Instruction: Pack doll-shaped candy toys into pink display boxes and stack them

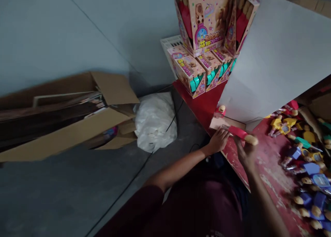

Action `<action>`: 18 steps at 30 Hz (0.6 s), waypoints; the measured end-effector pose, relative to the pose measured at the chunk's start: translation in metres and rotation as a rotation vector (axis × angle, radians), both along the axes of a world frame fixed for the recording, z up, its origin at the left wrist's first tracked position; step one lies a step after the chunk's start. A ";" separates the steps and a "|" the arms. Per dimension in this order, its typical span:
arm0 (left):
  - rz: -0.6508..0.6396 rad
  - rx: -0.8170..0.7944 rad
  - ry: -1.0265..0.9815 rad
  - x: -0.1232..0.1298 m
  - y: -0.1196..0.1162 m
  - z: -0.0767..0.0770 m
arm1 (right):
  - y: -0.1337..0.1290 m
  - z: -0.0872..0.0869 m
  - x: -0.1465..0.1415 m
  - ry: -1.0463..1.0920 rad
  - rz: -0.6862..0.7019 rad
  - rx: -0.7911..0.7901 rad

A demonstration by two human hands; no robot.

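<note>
A red toy with a tan, rounded end (238, 132) is held over the front edge of the red table. My right hand (245, 153) grips it near the tan end. At its other, narrow end are the closed fingers of my left hand (219, 139); whether they pinch the tip or something beside it is too small to tell. Just beyond my hands lies a pinkish open box (227, 122) on the table, with another red toy (220, 111) at its far left end.
Filled display boxes (207, 26) are stacked at the table's far end, beside a large white board (274, 57). Many coloured toys (311, 168) lie at the right. A cardboard carton (113, 88) and white bag (156, 121) stand at the left.
</note>
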State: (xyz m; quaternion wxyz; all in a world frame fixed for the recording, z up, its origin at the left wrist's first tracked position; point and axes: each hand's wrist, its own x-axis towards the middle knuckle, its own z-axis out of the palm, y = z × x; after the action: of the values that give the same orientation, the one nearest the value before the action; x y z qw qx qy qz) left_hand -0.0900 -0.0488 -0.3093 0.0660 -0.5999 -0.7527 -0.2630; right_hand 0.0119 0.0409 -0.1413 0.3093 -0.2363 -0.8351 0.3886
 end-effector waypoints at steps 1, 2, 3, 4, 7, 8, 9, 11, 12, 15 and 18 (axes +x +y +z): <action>-0.023 -0.007 0.001 0.003 -0.001 -0.002 | -0.002 -0.008 -0.016 -0.006 0.037 0.010; -0.037 -0.012 0.001 0.006 -0.002 -0.004 | -0.002 -0.017 -0.030 -0.016 0.071 0.027; -0.040 -0.015 0.000 0.008 -0.003 -0.006 | 0.000 -0.025 -0.040 -0.032 0.105 0.050; -0.038 -0.016 -0.005 0.010 -0.003 -0.009 | 0.001 -0.031 -0.048 -0.054 0.144 0.082; -0.032 -0.022 -0.032 0.012 -0.001 -0.014 | 0.007 -0.043 -0.054 -0.095 0.236 0.181; -0.035 -0.025 -0.038 0.012 0.000 -0.014 | 0.009 -0.043 -0.053 -0.104 0.261 0.208; -0.040 -0.028 -0.041 0.012 0.000 -0.014 | 0.010 -0.042 -0.052 -0.116 0.281 0.228; -0.045 -0.032 -0.040 0.012 0.000 -0.013 | 0.013 -0.037 -0.053 -0.156 0.312 0.248; -0.048 -0.034 -0.038 0.011 0.000 -0.012 | 0.013 -0.035 -0.056 -0.185 0.322 0.253; -0.066 -0.045 -0.036 0.011 -0.002 -0.007 | 0.013 -0.029 -0.073 -0.312 0.288 0.264; -0.082 -0.056 -0.033 0.010 -0.003 -0.004 | 0.010 -0.028 -0.089 -0.377 0.227 0.266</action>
State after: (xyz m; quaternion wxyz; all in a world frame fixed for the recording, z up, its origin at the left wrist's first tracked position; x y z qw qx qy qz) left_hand -0.0799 -0.0517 -0.3129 0.0258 -0.6274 -0.7356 -0.2542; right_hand -0.0772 0.0509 -0.1690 0.1308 -0.1665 -0.9430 0.2567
